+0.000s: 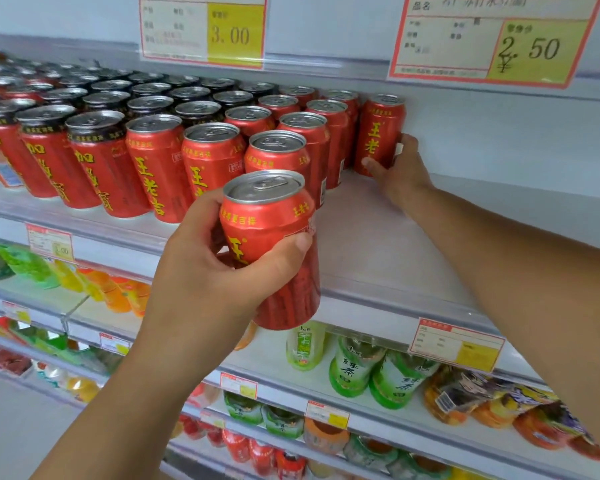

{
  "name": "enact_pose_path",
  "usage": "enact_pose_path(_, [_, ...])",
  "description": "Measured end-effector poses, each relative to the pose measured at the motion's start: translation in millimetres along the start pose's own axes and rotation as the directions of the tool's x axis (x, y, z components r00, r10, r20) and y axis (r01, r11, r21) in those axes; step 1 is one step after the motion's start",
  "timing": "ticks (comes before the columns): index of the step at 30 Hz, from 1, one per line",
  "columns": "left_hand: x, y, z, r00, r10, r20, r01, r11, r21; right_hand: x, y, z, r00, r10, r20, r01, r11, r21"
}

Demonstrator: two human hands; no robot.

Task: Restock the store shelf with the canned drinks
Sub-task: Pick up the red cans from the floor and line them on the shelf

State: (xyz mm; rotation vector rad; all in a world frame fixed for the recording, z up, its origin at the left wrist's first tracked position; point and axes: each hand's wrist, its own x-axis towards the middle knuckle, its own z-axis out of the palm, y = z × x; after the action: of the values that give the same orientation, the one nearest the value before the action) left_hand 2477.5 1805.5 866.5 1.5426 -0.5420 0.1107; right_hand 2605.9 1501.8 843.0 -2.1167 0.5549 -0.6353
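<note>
1. Gripping a red can (pixel 274 251) in the left hand (pixel 219 268): thumb across the front, fingers curled round the far side, so a full, firm hold. Roughly upright with a slight tilt, up in the air in front of the shelf (pixel 378 244) edge and not on it.
2. Reaching in with the right hand (pixel 400 168) to a second can (pixel 381 133) way at the back of the shelf, close to the rear wall. Thumb low on its front, fingers wrapped round its right side, so holding that one too. Upright, but can't see the base behind the hand.
3. Just right of the rows (pixel 222 140), that second can, with bare shelf in front of it and off to the right. Can't tell if touching its neighbour.
4. Rows packed tight front to back: all-red cans on the right, black-shouldered cans (pixel 94 157) on the left.
5. Up top, two price tags: a 3.00 tag (pixel 203 29) and a 2.50 tag (pixel 492 39).
6. Down below, green tea bottles (pixel 357 368) lying on the next shelf, plus orange and yellow bottles (pixel 118 292) further left.
</note>
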Motion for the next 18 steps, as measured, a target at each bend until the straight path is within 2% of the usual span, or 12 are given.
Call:
enact_pose_path(3, [-3.6, 5.4, 4.4, 1.0, 0.0, -0.006, 0.0, 1.0, 0.001, -11.3, -11.9, -11.6, 0.991, 0.132, 0.026, -0.134, 0.986, 0.102])
enact_pose_path(5, [-4.2, 11.2, 8.7, 1.0, -0.013, -0.011, 0.013, 1.0, -0.012, -35.4, -29.3, -28.9, 0.979, 0.167, 0.119, -0.186, 0.966, 0.179])
enact_pose_path(7, [-1.1, 16.8, 16.2, 1.0, -0.017, -0.013, 0.016, 0.998, -0.057, -78.6, -42.5, -53.0, 0.954, 0.037, 0.298, -0.113, 0.964, 0.241])
enact_pose_path(9, [4.5, 22.4, 27.2, 1.0, 0.004, -0.004, -0.004, 0.995, -0.1, -128.1, -50.4, -72.7, 0.867, -0.159, 0.471, -0.016, 0.938, 0.347])
enact_pose_path(11, [11.5, 25.6, 42.5, 1.0, 0.02, 0.011, -0.019, 0.992, -0.128, -169.2, -58.8, -84.5, 0.774, -0.285, 0.566, 0.033, 0.91, 0.413])
enact_pose_path(12, [14.4, 25.4, 51.2, 1.0, 0.023, 0.021, -0.02, 0.992, -0.128, -183.1, -61.5, -86.5, 0.751, -0.325, 0.575, 0.071, 0.905, 0.419])
enact_pose_path(13, [16.8, 24.3, 59.7, 0.999, 0.021, 0.029, -0.017, 0.993, -0.117, -191.7, -61.3, -84.9, 0.767, -0.339, 0.546, 0.118, 0.91, 0.398])
enact_pose_path(16, [23.4, 16.8, 78.0, 0.997, 0.014, 0.075, -0.01, 0.998, -0.055, -192.4, -55.3, -77.5, 0.913, -0.255, 0.319, 0.154, 0.938, 0.311])
enact_pose_path(18, [29.6, 9.0, 77.3, 0.985, 0.018, 0.172, -0.022, 1.0, 0.02, -180.9, -48.3, -78.8, 0.933, -0.22, 0.284, 0.148, 0.956, 0.254])
